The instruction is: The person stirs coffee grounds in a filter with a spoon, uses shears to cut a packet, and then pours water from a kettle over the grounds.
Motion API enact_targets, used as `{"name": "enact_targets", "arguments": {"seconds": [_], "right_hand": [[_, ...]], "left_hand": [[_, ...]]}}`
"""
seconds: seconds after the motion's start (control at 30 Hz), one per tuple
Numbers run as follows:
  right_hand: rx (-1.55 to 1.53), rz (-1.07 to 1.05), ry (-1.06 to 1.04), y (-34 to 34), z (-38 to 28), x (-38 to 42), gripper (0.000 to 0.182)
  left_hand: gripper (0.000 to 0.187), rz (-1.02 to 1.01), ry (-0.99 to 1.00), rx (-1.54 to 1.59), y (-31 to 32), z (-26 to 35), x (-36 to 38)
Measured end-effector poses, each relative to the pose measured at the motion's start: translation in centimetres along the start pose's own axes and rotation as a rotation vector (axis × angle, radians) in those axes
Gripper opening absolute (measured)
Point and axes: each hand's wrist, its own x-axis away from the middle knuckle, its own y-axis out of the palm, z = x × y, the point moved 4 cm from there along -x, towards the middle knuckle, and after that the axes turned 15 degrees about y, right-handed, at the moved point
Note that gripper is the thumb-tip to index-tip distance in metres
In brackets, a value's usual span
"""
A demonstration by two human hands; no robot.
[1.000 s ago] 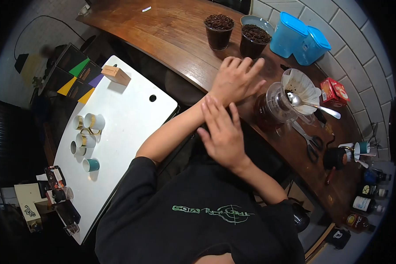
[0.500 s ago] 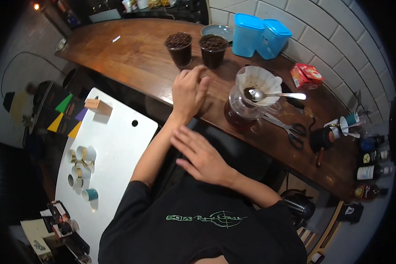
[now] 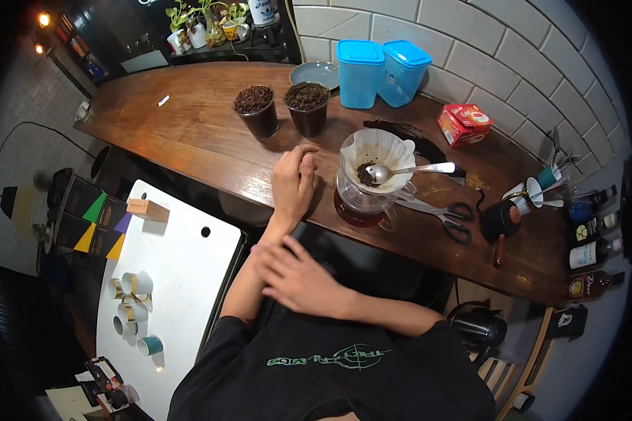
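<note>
My left hand rests at the edge of the wooden counter, fingers loosely bent, thumb apart, holding nothing visible. Across my left forearm lies my right hand, its fingers spread and empty. To the right of my left hand stands a clear coffee dripper with a paper filter in it. Dark coffee grounds lie in the filter, and a metal spoon rests across it. Dark liquid shows in the glass server beneath. Beyond my left hand are two clear cups heaped with dark brown granules.
Scissors and a small black pot lie right of the dripper. Blue-lidded containers, a plate and a red box stand along the wall. Several small cups sit on the white table at left.
My right hand has slid along my left forearm toward the elbow. My left hand's fingers have lowered and curled more. The camera view has shifted; the counter items appear lower and further left.
</note>
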Motion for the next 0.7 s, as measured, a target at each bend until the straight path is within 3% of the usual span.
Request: {"name": "enact_targets", "arguments": {"seconds": [0.1, 0.17, 0.23, 0.33, 0.37, 0.4, 0.47, 0.53, 0.57, 0.6, 0.63, 0.7], "right_hand": [[-0.203, -0.111, -0.184, 2.3, -1.7, 0.1, 0.05], [-0.231, -0.112, -0.189, 2.1, 0.1, -0.8, 0.047], [-0.041, 0.01, -0.079, 0.4, 2.9, -1.5, 0.044], [-0.205, 0.046, 0.018, -3.9, 4.5, -1.7, 0.032], [-0.465, -0.067, 0.029, -5.2, 4.6, -1.3, 0.025], [-0.725, -0.181, 0.039, -6.6, 4.5, -0.7, 0.02], [-0.851, -0.214, 0.037, -10.6, 3.9, 0.6, 0.02], [-1.038, -0.081, 0.186, -14.0, 3.6, 2.9, 0.027], [-1.226, 0.097, 0.161, -14.3, 4.4, 4.0, 0.028], [-1.371, 0.196, 0.199, -14.2, 5.7, 5.0, 0.025], [-1.419, 0.297, 0.264, -14.3, 6.8, 5.6, 0.021], [-1.466, 0.369, 0.411, -14.0, 8.3, 6.2, 0.022]], "left_hand": [[0.033, 0.032, 0.103, -0.063, 0.3, 0.4, -1.3], [0.031, 0.031, 0.154, -0.109, 0.6, 0.0, -1.3], [0.03, 0.031, 0.206, -0.157, 0.6, 0.0, -1.1], [0.029, 0.021, 0.223, -0.058, 0.4, 0.3, -0.9], [0.029, 0.017, 0.223, -0.053, 0.5, 0.1, -1.1], [0.039, 0.021, 0.199, 0.072, 0.6, -0.3, -1.2], [0.05, 0.023, 0.175, 0.199, 0.9, -0.8, -1.2], [0.078, 0.136, 0.171, 0.483, 1.4, -0.7, -1.1], [0.078, 0.13, 0.172, 0.491, 1.9, -0.3, -1.0], [0.087, 0.17, 0.091, 0.69, 2.4, 0.0, -0.6], [0.096, 0.209, 0.004, 0.889, 3.1, 0.4, 0.0], [0.104, 0.203, -0.065, 0.973, 4.0, 0.9, 0.8]]}}
